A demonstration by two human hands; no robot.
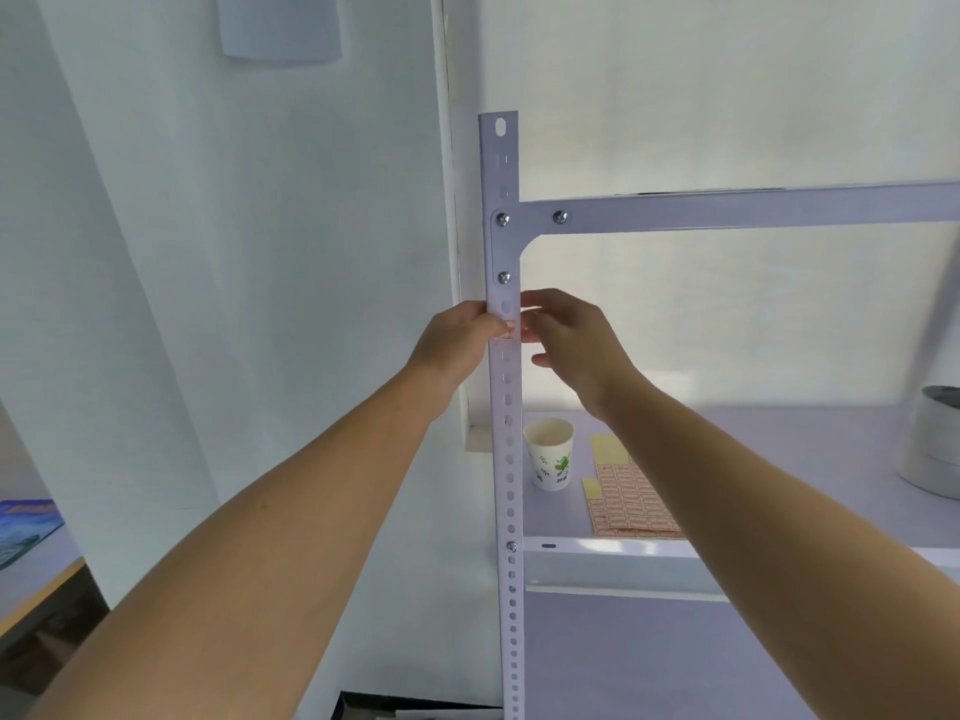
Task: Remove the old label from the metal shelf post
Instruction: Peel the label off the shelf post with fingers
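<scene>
A white perforated metal shelf post (508,459) stands upright in the middle of the view. A small white label with red print (511,329) sits on its front face, below the corner bracket. My left hand (460,337) grips the post's left edge, with its fingertips at the label's left end. My right hand (569,335) comes from the right; its thumb and forefinger pinch the label's right end. Fingers hide part of the label.
On the lower shelf board (779,444) stand a paper cup (550,454), a sheet of red-printed labels (631,504) and yellow backing strips (608,448). A grey round container (935,449) sits at the right edge. A desk corner (31,563) lies low on the left.
</scene>
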